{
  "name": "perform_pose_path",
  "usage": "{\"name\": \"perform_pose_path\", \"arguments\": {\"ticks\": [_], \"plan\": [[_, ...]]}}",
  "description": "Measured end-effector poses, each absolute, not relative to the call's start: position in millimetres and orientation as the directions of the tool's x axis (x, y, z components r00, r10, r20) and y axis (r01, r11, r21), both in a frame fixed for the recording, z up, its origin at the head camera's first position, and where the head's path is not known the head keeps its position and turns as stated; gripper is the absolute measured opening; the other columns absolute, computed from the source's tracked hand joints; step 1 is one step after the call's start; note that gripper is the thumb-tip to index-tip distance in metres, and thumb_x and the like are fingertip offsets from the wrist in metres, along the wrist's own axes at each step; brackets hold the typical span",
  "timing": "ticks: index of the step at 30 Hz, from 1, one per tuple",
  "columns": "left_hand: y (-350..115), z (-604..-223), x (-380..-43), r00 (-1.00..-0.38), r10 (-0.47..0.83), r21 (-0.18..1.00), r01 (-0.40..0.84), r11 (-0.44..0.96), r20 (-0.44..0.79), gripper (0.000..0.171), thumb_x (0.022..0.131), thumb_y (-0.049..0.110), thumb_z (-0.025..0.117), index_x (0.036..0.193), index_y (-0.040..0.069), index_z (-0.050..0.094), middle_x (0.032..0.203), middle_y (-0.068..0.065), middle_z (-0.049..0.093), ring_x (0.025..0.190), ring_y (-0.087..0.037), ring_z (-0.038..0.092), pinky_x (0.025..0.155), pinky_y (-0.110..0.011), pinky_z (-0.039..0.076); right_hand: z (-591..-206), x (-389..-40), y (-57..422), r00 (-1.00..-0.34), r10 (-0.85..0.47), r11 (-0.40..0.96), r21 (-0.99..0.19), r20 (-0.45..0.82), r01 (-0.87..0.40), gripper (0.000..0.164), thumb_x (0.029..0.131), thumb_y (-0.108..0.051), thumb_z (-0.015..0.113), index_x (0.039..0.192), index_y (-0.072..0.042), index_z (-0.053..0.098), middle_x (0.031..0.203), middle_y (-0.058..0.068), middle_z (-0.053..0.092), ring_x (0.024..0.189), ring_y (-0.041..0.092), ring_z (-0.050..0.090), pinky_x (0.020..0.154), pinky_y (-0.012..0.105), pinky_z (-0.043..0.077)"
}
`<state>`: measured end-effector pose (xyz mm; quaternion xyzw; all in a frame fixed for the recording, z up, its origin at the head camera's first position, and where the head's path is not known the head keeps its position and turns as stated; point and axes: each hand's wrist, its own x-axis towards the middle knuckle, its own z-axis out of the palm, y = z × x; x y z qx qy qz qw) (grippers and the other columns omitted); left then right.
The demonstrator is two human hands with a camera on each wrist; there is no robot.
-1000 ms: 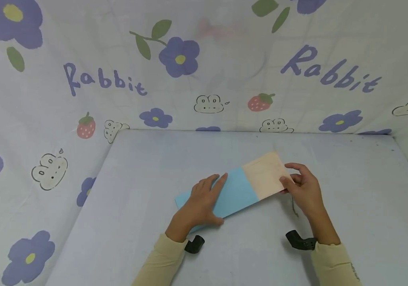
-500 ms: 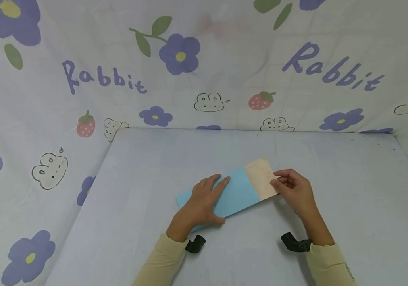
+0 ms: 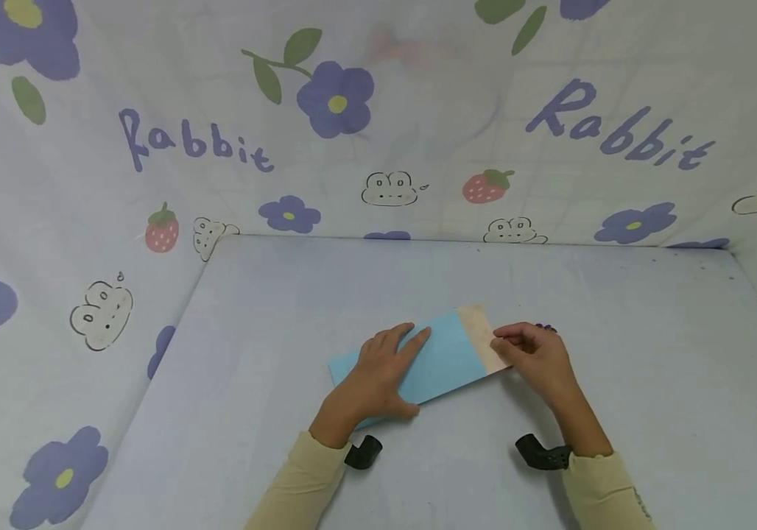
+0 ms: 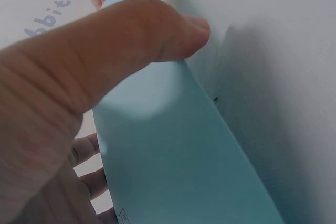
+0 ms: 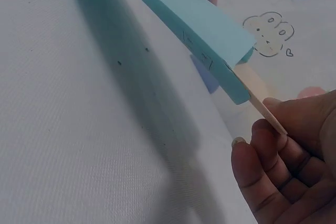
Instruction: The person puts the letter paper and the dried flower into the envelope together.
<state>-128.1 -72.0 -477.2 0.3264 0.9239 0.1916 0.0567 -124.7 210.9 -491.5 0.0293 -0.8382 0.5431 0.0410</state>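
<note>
Shrinking to a strip, the cream card [image 3: 476,331] right of frame centre sits deeper in the blue sleeve [image 3: 445,352], so insertion looks nearly done, right hand [image 3: 540,362] grip pinching its end, left hand [image 3: 377,377] clamped across the sleeve.

Downward head view, 2 close-ups

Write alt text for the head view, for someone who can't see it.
A person's right hand pinches the peach-coloured card sticking out of one end of a light-blue case, while their left hand holds the case at a pale table. Behind, a white, flowered backdrop reads "Rabbit" twice.
</note>
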Motion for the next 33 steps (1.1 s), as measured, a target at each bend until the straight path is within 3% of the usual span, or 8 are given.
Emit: {"name": "perform_pose_path", "arguments": {"ticks": [13,20,29,33], "plan": [[-68,-475,-129,-0.775,0.632,0.383,0.589,0.712,0.015,0.115,0.068,0.037,0.091,0.16,0.016,0.025,0.158,-0.013,0.026,0.14,-0.033,0.031,0.11,-0.055,0.028,-496,-123,208,-0.987,-0.1,0.39,-0.907,0.126,-0.155,0.016,0.094,-0.01,0.071,0.104,0.002,0.074,0.085,0.012,0.07,0.066,0.014,0.061,0.056,0.027,0.051],[-65,-472,-128,-0.769,0.639,0.389,0.599,0.7,0.034,0.114,0.069,0.038,0.091,0.16,0.016,0.025,0.157,-0.013,0.029,0.139,-0.033,0.032,0.109,-0.055,0.029,-495,-123,207,-0.991,-0.105,0.445,-0.887,0.085,-0.123,0.015,0.095,-0.011,0.07,0.104,0.0,0.076,0.102,0.012,0.073,0.087,0.012,0.065,0.069,0.024,0.053],[-63,-473,-126,-0.758,0.651,0.382,0.612,0.692,0.036,0.114,0.069,0.038,0.091,0.159,0.015,0.026,0.156,-0.013,0.031,0.138,-0.034,0.033,0.109,-0.054,0.029,-495,-123,212,-0.981,-0.195,0.455,-0.887,-0.008,-0.083,0.027,0.103,-0.02,0.06,0.113,0.001,0.073,0.113,0.012,0.071,0.104,0.021,0.062,0.082,0.027,0.05],[-64,-475,-126,-0.755,0.655,0.387,0.616,0.687,0.038,0.114,0.068,0.037,0.092,0.159,0.015,0.026,0.155,-0.013,0.031,0.138,-0.034,0.033,0.109,-0.054,0.029,-492,-124,222,-0.995,-0.102,0.501,-0.864,-0.001,-0.05,0.027,0.103,-0.022,0.06,0.115,-0.001,0.072,0.107,0.013,0.07,0.094,0.021,0.062,0.073,0.026,0.051]]}}
